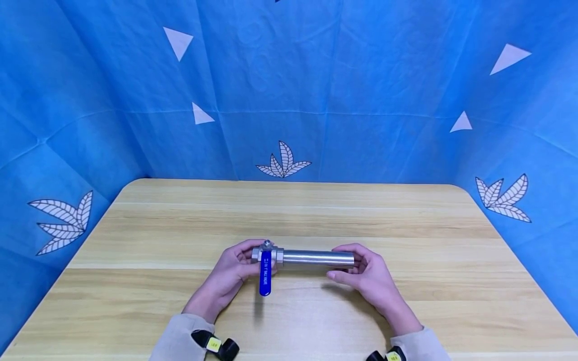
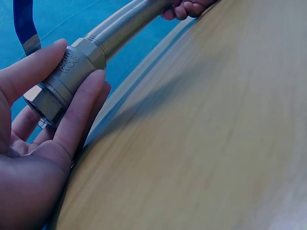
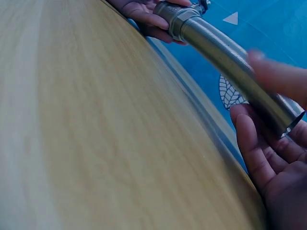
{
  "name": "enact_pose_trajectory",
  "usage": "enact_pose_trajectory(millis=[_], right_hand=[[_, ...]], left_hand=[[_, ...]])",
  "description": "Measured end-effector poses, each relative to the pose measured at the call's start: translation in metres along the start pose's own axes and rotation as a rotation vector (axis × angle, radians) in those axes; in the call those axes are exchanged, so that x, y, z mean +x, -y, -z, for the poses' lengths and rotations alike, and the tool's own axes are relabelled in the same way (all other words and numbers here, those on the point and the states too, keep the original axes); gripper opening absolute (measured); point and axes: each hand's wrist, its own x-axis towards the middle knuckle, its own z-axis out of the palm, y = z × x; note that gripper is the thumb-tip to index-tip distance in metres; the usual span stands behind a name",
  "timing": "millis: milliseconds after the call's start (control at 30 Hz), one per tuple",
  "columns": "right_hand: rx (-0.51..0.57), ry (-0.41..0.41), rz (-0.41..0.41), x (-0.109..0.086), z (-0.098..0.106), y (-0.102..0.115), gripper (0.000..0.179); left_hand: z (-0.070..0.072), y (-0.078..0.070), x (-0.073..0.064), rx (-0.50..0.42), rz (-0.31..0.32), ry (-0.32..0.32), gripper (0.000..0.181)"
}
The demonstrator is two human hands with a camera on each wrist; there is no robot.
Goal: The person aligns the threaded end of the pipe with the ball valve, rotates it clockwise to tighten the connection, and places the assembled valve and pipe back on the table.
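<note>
My left hand (image 1: pixel 226 275) grips a steel ball valve (image 2: pixel 72 72), with the thumb on one side of its body and the fingers on the other. The valve's blue lever handle (image 1: pixel 265 273) points toward me and carries white lettering. A straight, shiny metal pipe (image 1: pixel 311 257) extends to the right from the valve, held level above the table. Around the pipe's free end, my right hand (image 1: pixel 372 278) is loosely spread. In the right wrist view its fingers (image 3: pixel 249 139) lie along the pipe's underside, while the blurred thumb stands off the pipe.
The wooden table (image 1: pixel 289 215) has rounded far corners. Blue cloth (image 1: pixel 289 75) with white triangles and leaf prints hangs behind it and at both sides. Black straps with yellow labels circle both wrists. Shadows of the hands and the handle fall on the tabletop.
</note>
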Motion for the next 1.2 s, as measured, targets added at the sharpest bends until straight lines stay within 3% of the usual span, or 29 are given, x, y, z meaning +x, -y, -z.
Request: enact_pose_trajectory(millis=[167, 400, 500, 900, 1067, 1200], right_hand=[[-0.035, -0.005, 0.037, 0.000, -0.001, -0.002, 0.048], [0.014, -0.001, 0.201, -0.001, -0.001, -0.005, 0.056], [0.007, -0.009, 0.224, -0.002, -0.002, -0.005, 0.052], [0.042, -0.065, 0.018, -0.005, -0.004, 0.005, 0.049], [0.124, -0.026, -0.022, -0.003, -0.004, 0.006, 0.040], [0.123, -0.010, -0.028, -0.003, -0.004, 0.007, 0.036]], left_hand=[[0.000, 0.000, 0.000, -0.014, 0.016, -0.006, 0.064], [-0.001, -0.002, -0.001, -0.010, 0.032, -0.016, 0.065], [-0.001, -0.002, -0.002, -0.011, 0.039, -0.018, 0.066], [0.000, -0.004, -0.002, -0.041, 0.035, 0.001, 0.069], [0.000, -0.004, -0.003, -0.033, 0.026, 0.007, 0.069], [0.001, -0.003, -0.003, -0.034, 0.011, 0.018, 0.068]])
